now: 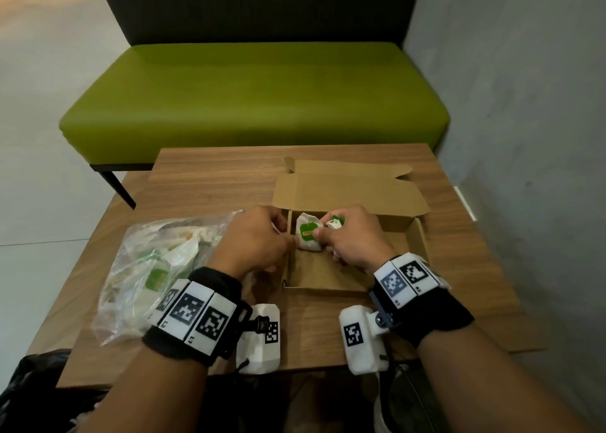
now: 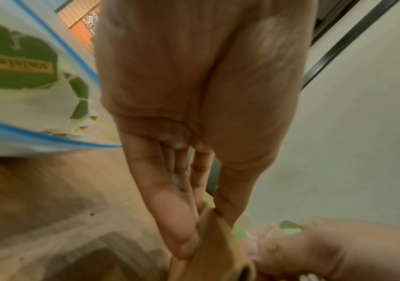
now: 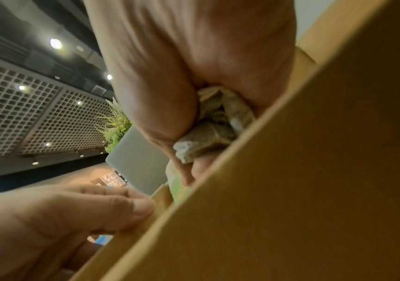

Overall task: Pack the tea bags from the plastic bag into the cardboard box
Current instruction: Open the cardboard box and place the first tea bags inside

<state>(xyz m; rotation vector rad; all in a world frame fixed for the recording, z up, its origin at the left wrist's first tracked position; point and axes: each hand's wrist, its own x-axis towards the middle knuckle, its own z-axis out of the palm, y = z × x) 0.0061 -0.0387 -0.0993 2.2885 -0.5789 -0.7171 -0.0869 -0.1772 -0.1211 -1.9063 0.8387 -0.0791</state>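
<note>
The cardboard box (image 1: 331,270) sits open on the wooden table (image 1: 210,183), its lid (image 1: 347,193) folded back flat toward the green bench (image 1: 255,95) and its right wall close to the table's right edge. The left hand (image 1: 254,239) pinches the top of the box's left wall between thumb and fingers (image 2: 170,224), holding that edge upright. The right hand (image 1: 352,236) is inside the box at its far left corner, fingers curled around a bunch of tea bags (image 3: 214,125), thumb on a white tea bag with a green label (image 1: 308,232) that stands against the left wall. The near half of the box floor lies bare. The plastic bag (image 1: 154,265), with more tea bags inside, lies just left of the box, touching the left wrist.
</note>
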